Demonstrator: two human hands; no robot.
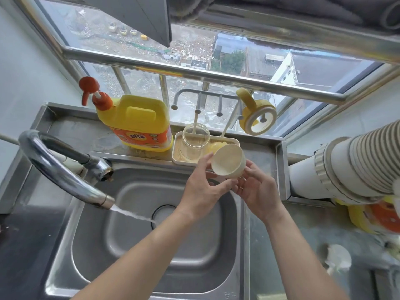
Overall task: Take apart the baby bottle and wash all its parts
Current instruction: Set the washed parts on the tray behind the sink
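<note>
I hold a cream bottle cap [227, 160], cup-shaped with its opening toward me, above the far right corner of the steel sink [134, 252]. My left hand [202, 189] grips it from the left and my right hand [257, 189] cradles it from below and right. The clear bottle body [195, 140] hangs mouth-down on a peg of the grey drying rack [207, 98], over the cream tray [179, 159]. A yellow collar with handles [256, 114] hangs on the rack's right peg. Another yellow part [216, 147] lies in the tray behind the cap.
The curved tap [65, 174] runs water into the sink towards the drain [166, 214]. A yellow dish soap jug [138, 122] with an orange pump stands on the ledge. A white ribbed pipe [346, 165] crosses the right side. The window sits behind the ledge.
</note>
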